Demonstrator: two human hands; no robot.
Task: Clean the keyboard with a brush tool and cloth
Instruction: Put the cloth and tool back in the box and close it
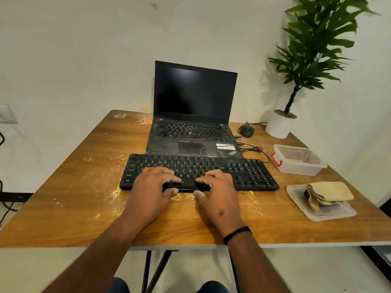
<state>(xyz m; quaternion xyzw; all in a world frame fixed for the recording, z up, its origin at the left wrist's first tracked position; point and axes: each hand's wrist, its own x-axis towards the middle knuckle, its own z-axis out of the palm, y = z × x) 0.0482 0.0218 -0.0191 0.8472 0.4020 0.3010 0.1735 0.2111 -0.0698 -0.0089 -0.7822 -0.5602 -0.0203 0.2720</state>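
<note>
Both my hands gripping black keyboard (243, 172) at near edge, mid-table (63, 197): left hand (151, 192) and right hand (218, 194) lying fingers over keys, thumbs clamping front rim. Laptop (193, 115) sitting open just behind. Folded yellow cloth (330, 192) resting on plastic lid (332, 214) at right, well apart.

A wood-grain table (63, 187) with a mild sheen is seen, dulled in patches by pale, powdery crumbs (118, 192). The keyboard (249, 176) is made of black matt plastic (its front edge looks glossier). The laptop (194, 132) is finished in dark matt material, greyed by dust. A soft, napped yellowish cloth (330, 192) is laid on a clear plastic lid (330, 214); the container (298, 160) is likewise translucent plastic.
</note>
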